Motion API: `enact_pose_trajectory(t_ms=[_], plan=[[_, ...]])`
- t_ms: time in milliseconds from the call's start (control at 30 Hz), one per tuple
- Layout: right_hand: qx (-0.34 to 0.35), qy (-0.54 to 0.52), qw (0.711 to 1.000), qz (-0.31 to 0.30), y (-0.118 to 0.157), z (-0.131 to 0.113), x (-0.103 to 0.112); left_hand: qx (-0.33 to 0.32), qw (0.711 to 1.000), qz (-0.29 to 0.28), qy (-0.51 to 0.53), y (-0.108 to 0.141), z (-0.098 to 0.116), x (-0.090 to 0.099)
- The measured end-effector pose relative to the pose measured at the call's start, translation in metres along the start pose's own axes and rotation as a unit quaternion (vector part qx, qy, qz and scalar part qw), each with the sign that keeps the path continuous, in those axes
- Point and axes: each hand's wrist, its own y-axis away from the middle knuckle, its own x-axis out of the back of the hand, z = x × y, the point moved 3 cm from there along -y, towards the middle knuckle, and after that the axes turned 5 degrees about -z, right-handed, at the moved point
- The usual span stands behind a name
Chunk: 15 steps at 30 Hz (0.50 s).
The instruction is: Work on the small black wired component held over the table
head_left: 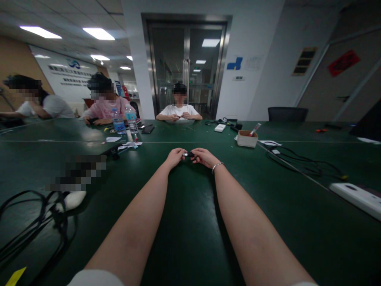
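Note:
Both my arms stretch forward over a dark green table [190, 222]. Between my hands is a small black object with a shiny metal end [189, 154]. My left hand [175, 158] pinches its silvery end on the left. On the right, the fingers of my right hand [204, 157] are closed on its black part. A silver bracelet [217, 167] circles my right wrist. What exactly the small object is cannot be made out.
Black cables [56, 214] lie at left, near a white mouse-like object [74, 200]. Two bottles [131, 119], a small box [247, 139] and a white power strip [357, 198] are on the table. Three people sit across it.

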Motion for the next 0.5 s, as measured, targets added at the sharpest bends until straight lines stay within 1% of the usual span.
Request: enact_pose_trajectory(t_ms=[133, 267, 400, 500], plan=[[0.006, -0.015, 1.000, 0.008, 0.0012, 0.0005, 0.0018, 0.010, 1.000, -0.003, 0.022, 0.0032, 0.0052, -0.0025], [0.009, -0.026, 1.000, 0.014, 0.0018, 0.0007, 0.0031, 0.031, 0.999, -0.006, 0.017, 0.0055, 0.0081, -0.0046], [0.005, -0.024, 1.000, 0.012, 0.0007, 0.0017, 0.0036, 0.045, 0.999, -0.004, 0.014, 0.0040, 0.0044, -0.0051], [0.008, -0.025, 1.000, 0.011, -0.0007, 0.0029, 0.0047, 0.037, 0.999, -0.004, -0.013, 0.0021, 0.0010, -0.0049]])
